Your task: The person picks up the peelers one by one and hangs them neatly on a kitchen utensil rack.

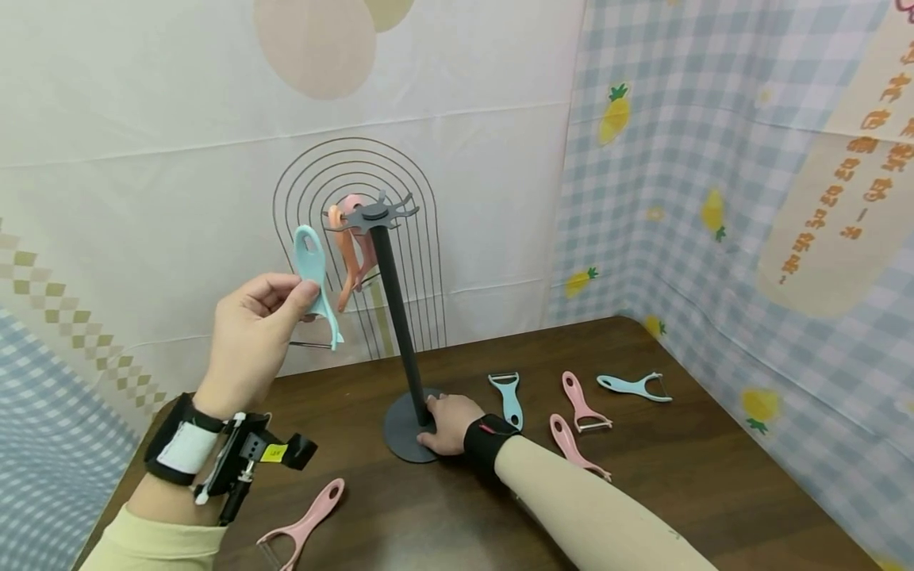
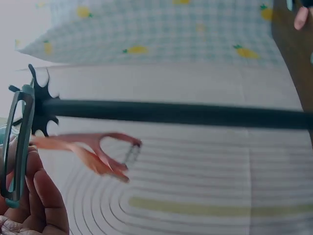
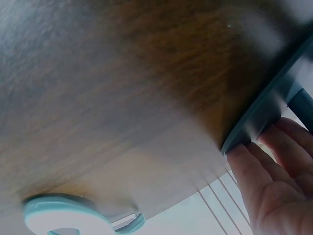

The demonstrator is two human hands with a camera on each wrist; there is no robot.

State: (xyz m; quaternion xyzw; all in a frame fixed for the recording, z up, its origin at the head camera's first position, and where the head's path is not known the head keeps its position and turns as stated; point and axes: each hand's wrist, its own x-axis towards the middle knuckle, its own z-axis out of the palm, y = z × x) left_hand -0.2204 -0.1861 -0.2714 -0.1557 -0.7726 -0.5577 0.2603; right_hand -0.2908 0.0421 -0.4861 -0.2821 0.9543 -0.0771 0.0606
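Observation:
My left hand [image 1: 246, 337] pinches a light blue peeler [image 1: 309, 255] between thumb and fingers, its handle loop up and blade end down. It is just left of a dark grey hanging stand [image 1: 396, 297]. In the left wrist view the peeler's blade frame [image 2: 18, 147] overlaps the hooked top of the stand. An orange peeler [image 1: 346, 258] and a pink peeler [image 1: 367, 250] hang from the stand's left hooks. Down at the round base [image 1: 401, 432], my right hand [image 1: 453, 424] holds the stand, fingers beside the pole; the right wrist view shows fingertips at the base's rim.
On the brown table [image 1: 457, 515], right of the stand, lie blue peelers [image 1: 508, 396] [image 1: 631, 386] and pink peelers [image 1: 581, 400] [image 1: 567, 440]. Another pink peeler [image 1: 310, 519] lies at the front left. Patterned cloth [image 1: 493, 159] hangs behind and to the right.

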